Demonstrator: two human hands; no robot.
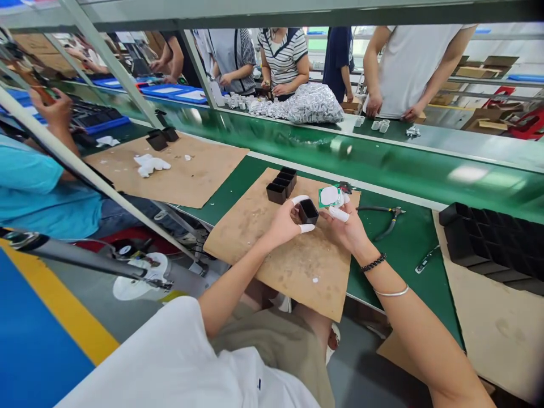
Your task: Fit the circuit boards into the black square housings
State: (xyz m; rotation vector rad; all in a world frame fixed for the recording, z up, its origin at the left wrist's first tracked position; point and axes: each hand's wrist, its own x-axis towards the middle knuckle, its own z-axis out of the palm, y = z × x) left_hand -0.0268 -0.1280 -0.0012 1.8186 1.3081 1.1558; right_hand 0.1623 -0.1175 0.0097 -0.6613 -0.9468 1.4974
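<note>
My left hand (289, 221), with white covers on finger and thumb, is closed around a small black open-topped box (308, 212). Its dark mouth faces up and towards me. Just right of it, my right hand (345, 218) grips a green circuit board (322, 198) with a round white pad (331, 195) on its face. White covers sit on those fingers too. The board and the box are apart, both held above a brown cardboard sheet (250, 243). Behind the left hand, a short row of black boxes (277, 192) stands on the cardboard.
Pliers (387, 221) and a small cutter-like tool (427, 259) lie on the green table at right. Many black boxes (488, 238) stand further right. A green conveyor (255, 133) runs behind. Across it, people stand near a silvery bag (317, 105). A co-worker in blue (51, 187) sits at left.
</note>
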